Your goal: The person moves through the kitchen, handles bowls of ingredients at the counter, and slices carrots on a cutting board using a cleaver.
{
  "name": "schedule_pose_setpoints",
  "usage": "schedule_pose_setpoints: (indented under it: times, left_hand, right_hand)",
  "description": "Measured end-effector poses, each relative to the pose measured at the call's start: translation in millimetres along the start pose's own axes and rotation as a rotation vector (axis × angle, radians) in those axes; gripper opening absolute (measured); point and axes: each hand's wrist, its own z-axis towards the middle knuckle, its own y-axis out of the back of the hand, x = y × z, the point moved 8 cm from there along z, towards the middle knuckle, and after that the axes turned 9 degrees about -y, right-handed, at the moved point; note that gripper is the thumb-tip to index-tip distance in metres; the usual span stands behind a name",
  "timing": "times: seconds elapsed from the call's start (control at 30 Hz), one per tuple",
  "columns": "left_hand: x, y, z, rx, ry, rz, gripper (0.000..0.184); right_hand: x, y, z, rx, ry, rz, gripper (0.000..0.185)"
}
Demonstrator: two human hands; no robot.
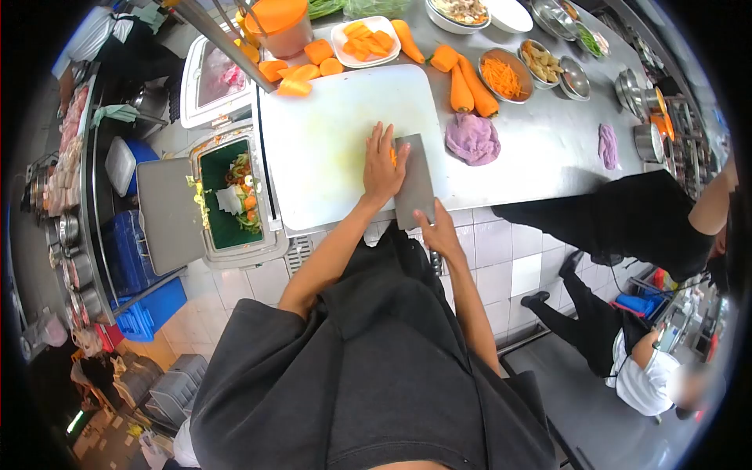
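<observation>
On the white cutting board (321,149), my left hand (384,168) lies over a small orange carrot piece (393,157), which shows by its fingertips; the rest is hidden under the hand. My right hand (440,233) is closed around the handle of a wide cleaver (413,180). The blade rests near the board's right side, right beside my left fingers. Carrot chunks (319,52) lie along the board's top edge, and a white dish (365,43) holds cut carrot pieces. Whole carrots (476,86) lie to the right, above a crumpled purple cloth (472,139).
A green-lined waste bin (235,196) with peelings stands left of the board. Behind the carrots are a bowl of shredded carrot (505,75) and other bowls (540,63). A person in black (650,223) leans at the right, another person (642,376) is lower right.
</observation>
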Motion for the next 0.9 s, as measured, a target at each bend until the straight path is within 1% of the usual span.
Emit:
schedule_pose_setpoints:
  times: [0.03, 0.1, 0.17, 0.2, 0.27, 0.33, 0.43, 0.53, 0.63, 0.67, 0.7, 0.77, 0.8, 0.83, 0.87, 0.9]
  left_hand:
    - [1.4, 1.0, -0.9, 0.007, 0.043, -0.041, 0.053]
    - [3.0, 2.8, -1.5, -0.002, 0.094, -0.072, 0.052]
    - [6.9, 3.2, -2.4, -0.015, 0.095, -0.139, 0.051]
    - [9.0, 1.7, -3.7, -0.013, 0.072, -0.075, 0.047]
    - [11.9, 2.8, -5.8, -0.038, 0.08, -0.061, 0.045]
    - [12.2, 6.0, -6.5, -0.062, 0.055, -0.068, 0.039]
    - [13.0, 8.9, -7.2, -0.098, 0.079, -0.106, 0.038]
    - [12.2, 11.4, -5.2, -0.105, 0.078, -0.106, 0.037]
    - [7.6, 6.2, 1.7, -0.092, 0.083, -0.17, 0.037]
    - [3.1, -1.1, 9.4, -0.06, 0.056, -0.145, 0.041]
    - [-6.9, -10.9, 22.6, -0.052, 0.033, -0.165, 0.041]
    - [-43.9, -32.0, 58.5, 0.056, -0.139, -0.138, 0.042]
    - [-68.4, -43.5, 81.2, 0.067, -0.223, -0.216, 0.05]
    - [-89.6, -61.5, 104.2, 0.094, -0.304, -0.241, 0.057]
    - [-109.2, -83.0, 127.9, 0.097, -0.379, -0.281, 0.061]
    - [-131.5, -101.5, 151.6, 0.121, -0.41, -0.309, 0.059]
  right_hand:
    - [5.2, -7.7, -2.2, 0.011, 0.006, -0.004, 0.034]
    - [2.8, -24.4, -3.8, 0.09, -0.109, -0.001, 0.033]
    - [-9.3, -35.9, 0.5, 0.101, -0.067, 0.016, 0.031]
    - [-12.6, -38.0, 1.7, 0.11, -0.044, 0.058, 0.03]
    - [-6.9, -40.4, 1.8, 0.148, -0.007, 0.088, 0.029]
    - [-6.1, -41.0, 0.6, 0.199, -0.12, 0.155, 0.027]
    - [-5.9, -39.8, 6.2, 0.234, -0.065, 0.174, 0.027]
    - [-6.5, -36.2, 9.4, 0.238, -0.079, 0.109, 0.028]
    - [1.9, -31.1, 6.7, 0.225, -0.06, 0.156, 0.026]
    - [7.0, -24.5, 5.3, 0.212, -0.053, 0.202, 0.025]
    - [17.4, -10.1, 3.1, 0.181, -0.044, 0.209, 0.025]
    - [34.8, 18.7, 0.1, 0.09, -0.034, 0.278, 0.028]
    - [37.9, 37.5, 5.8, 0.004, 0.025, 0.408, 0.021]
    - [50.2, 55.1, 10.1, -0.018, 0.037, 0.421, 0.021]
    - [71.3, 83.0, 10.7, -0.106, 0.053, 0.441, 0.019]
    - [87.6, 110.0, 9.7, -0.195, 0.062, 0.463, 0.018]
